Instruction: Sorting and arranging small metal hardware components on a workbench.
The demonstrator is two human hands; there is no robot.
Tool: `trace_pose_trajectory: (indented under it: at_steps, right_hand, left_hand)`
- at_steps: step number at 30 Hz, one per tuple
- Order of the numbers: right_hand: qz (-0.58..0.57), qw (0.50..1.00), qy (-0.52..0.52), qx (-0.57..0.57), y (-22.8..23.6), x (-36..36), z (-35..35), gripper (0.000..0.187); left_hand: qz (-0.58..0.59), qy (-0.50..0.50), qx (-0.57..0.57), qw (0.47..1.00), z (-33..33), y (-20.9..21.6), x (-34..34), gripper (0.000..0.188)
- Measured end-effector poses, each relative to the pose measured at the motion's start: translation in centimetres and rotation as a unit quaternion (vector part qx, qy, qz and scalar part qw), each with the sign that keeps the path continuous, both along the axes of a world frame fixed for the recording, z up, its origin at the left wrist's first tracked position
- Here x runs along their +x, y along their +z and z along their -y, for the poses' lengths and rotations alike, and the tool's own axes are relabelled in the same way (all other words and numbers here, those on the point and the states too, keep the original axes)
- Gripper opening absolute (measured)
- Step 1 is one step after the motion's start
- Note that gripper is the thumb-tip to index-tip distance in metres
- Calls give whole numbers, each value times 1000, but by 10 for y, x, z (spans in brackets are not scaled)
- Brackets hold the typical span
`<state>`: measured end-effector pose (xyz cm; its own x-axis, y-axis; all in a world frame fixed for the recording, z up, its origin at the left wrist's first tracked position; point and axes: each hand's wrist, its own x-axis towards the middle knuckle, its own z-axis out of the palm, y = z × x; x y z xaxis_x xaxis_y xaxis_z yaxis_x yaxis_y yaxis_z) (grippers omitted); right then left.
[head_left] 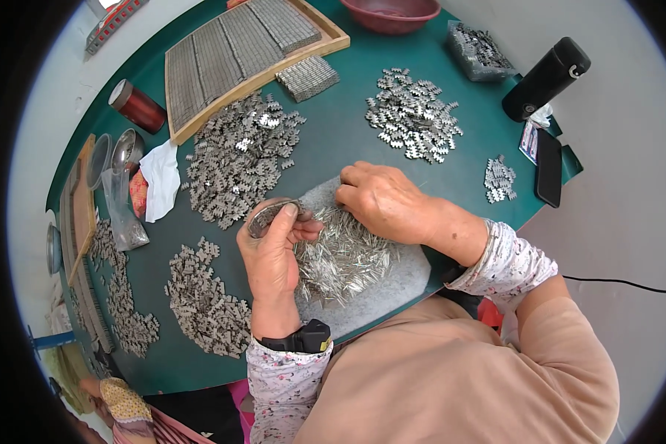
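Note:
My left hand is closed around a curved strip of small grey metal pieces, thumb on top. To its right, my right hand has its fingers bent and pressed together at the far edge of a heap of thin silver metal pins. Whatever its fingertips may hold is hidden. The pins lie on a grey felt mat at the table's near edge. Beyond my left hand is a large pile of toothed metal pieces; another such pile lies to its left.
A wooden tray of packed metal strips lies at the far left, beside a red can. More toothed pieces are heaped farther right. A black bottle and a phone are at the right. Another person's sleeve shows lower left.

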<state>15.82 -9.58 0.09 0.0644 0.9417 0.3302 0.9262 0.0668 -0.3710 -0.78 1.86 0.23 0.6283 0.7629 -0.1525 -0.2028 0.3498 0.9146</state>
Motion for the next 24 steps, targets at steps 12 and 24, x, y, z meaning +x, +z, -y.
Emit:
trace_pose_trajectory:
  at_steps: [12, 24]
  right_hand:
    - [-31, 999, -34, -16, -3, -15, -5, 8]
    - [-119, 992, -23, 20, -7, -10, -3, 12]
  left_hand:
    - [-26, -8, 37, 999, -1, -1, 0, 9]
    - [-50, -51, 120, 990, 10, 1, 3, 10]
